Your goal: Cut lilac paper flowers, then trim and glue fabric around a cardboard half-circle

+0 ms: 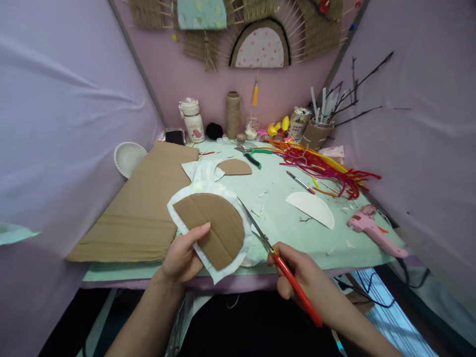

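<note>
My left hand (186,254) pinches a half-round piece of cardboard (219,223) together with the white fabric (212,188) behind it, thumb on top. The fabric sticks out as a margin all round the cardboard. In my right hand (297,270) are red-handled scissors (288,275). Their blades are apart and lie along the right edge of the fabric. Beyond the held piece, a fabric scrap (204,171) and another cardboard half circle (237,167) rest on the table. To the right lies a white half circle (312,208).
A large cardboard sheet (137,208) covers the table's left side, beside a paper plate (129,158). Pliers (256,152), a marker (300,182), colourful pipe cleaners (320,166) and a pink glue gun (375,230) lie right. A bottle (193,121) and twine spool (233,115) stand behind.
</note>
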Available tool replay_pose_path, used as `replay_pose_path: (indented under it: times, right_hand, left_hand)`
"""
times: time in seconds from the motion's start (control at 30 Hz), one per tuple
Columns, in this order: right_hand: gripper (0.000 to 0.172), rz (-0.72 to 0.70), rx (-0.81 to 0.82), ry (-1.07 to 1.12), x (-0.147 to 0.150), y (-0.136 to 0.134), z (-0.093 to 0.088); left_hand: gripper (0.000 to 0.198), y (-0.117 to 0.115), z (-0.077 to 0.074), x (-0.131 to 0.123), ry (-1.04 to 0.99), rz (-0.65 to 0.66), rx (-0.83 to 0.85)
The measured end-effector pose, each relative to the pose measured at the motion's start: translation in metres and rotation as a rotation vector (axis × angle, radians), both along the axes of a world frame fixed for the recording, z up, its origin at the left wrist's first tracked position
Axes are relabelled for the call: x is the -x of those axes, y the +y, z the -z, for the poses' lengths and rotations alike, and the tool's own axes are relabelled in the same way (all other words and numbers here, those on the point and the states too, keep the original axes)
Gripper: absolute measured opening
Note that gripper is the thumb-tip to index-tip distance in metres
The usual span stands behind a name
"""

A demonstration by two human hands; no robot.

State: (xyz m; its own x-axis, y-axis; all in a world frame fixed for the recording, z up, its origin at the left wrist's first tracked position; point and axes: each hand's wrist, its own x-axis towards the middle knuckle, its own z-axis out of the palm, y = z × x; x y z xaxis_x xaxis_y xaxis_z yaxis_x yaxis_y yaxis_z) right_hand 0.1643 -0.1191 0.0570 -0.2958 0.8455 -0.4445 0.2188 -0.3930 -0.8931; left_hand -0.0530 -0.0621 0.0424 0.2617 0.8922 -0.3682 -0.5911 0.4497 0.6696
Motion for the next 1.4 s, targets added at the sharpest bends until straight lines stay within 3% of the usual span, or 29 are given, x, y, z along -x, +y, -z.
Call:
replay_pose_path:
  times: [0.2, 0.4, 0.57, 0.77, 1.0, 1.4]
  right_hand:
    - [0.01, 0.009, -0.003, -0.02, -0.001, 0.001, 0.003]
    - [0.014, 0.019, -0.017, -0.005, -0.003, 0.001, 0.011]
    - [0.015, -0.04, -0.076, -0.019, -0.006, 0.0, 0.009]
    - [0.016, -0.119, -0.153, -0.061, -0.008, -0.001, 0.005]
    - [0.016, -0.121, -0.072, -0.053, -0.006, -0.001, 0.002]
    - [0.017, -0.092, -0.079, -0.05, -0.005, 0.0, 0.003]
  left_hand:
    - [0.028, 0.002, 0.0, 0.003, -0.043, -0.011, -0.005]
    - [0.028, 0.004, 0.0, 0.005, -0.07, 0.063, -0.037]
    - [0.022, 0.004, 0.0, 0.006, -0.058, 0.045, 0.006]
    - [0.023, 0.003, 0.003, 0.008, -0.074, 0.111, 0.0]
    - [0.021, 0.003, 0.004, 0.006, -0.053, 0.088, 0.013]
    - [0.021, 0.002, 0.005, 0.007, -0.048, 0.136, 0.011]
